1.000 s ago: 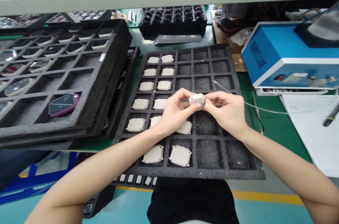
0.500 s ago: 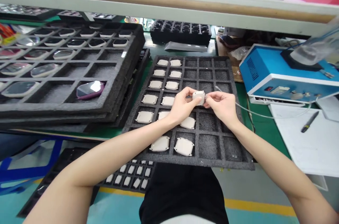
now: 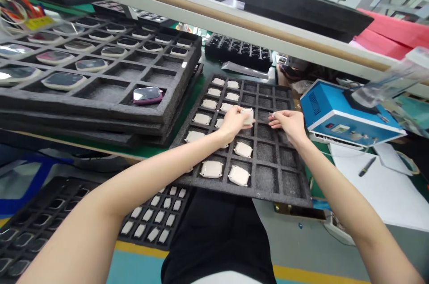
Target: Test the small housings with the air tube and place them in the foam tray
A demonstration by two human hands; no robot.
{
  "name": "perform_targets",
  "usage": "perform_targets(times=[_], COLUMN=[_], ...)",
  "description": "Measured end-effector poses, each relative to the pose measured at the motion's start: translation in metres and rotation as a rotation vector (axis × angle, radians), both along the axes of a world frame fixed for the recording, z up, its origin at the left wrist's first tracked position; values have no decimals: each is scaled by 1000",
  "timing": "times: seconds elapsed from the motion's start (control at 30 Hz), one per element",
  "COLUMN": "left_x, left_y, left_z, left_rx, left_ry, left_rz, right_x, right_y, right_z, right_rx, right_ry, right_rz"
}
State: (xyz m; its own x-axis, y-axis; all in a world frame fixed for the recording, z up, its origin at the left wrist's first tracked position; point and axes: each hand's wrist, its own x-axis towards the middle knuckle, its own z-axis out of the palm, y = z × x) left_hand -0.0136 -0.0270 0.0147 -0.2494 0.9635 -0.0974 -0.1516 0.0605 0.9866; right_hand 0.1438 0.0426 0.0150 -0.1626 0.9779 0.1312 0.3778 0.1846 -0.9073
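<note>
My left hand (image 3: 234,123) grips a cream-coloured watch case (image 3: 247,116) by its left side, above a black foam tray (image 3: 241,185). To the right, and apart from the case, my right hand (image 3: 288,124) is closed in a pinch. A thin clear tube (image 3: 338,155) runs from the blue machine to this hand; its end at the fingertips is too small to make out. Similar cases fill most pockets of the tray's two left columns, including a case (image 3: 239,175) in the front row. My left hand and forearm hide a few of them.
Stacked foam trays (image 3: 144,116) holding watch-like devices stand on the left. The blue machine (image 3: 348,112) carries a clear cylinder (image 3: 385,82). A pen (image 3: 368,166) lies on white paper (image 3: 395,194). A shelf edge (image 3: 214,13) crosses above; more trays (image 3: 150,230) sit below.
My right hand has drawn away to the right from the watch case, leaving a gap. My left hand still holds the case, now more upright. The view has tilted and shifted.
</note>
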Motion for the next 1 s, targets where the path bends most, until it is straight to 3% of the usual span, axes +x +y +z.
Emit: perform_targets(times=[0.1, 0.23, 0.37, 0.43, 0.6, 0.73, 0.87, 1.0], left_x=[-14, -27, -33, -34, -26, -23, -31, -35], left_y=[-4, -18, -30, -34, -43, -44, -36, -34], left_z=[10, 16, 14, 13, 24, 31, 24, 17], left_rx=[-89, -157, -131, -90, 119, 122, 43, 25], left_ry=[14, 148, 368, 468, 982, 1233, 1147, 868], left_rz=[-134, -320, -349, -360, -491, -561, -676, -552], right_x=[1, 1, 6, 10, 11, 9, 9, 12], right_y=[13, 16, 0, -14, -50, -66, -73, -79], right_z=[2, 6, 10, 10, 10, 13, 11, 6], right_rx=[34, 105, 362, 396, 407, 397, 363, 312], right_ry=[-246, -372, -572, -619, -669, -649, -587, -495], right_rz=[55, 76, 115, 163, 227, 297, 351, 336])
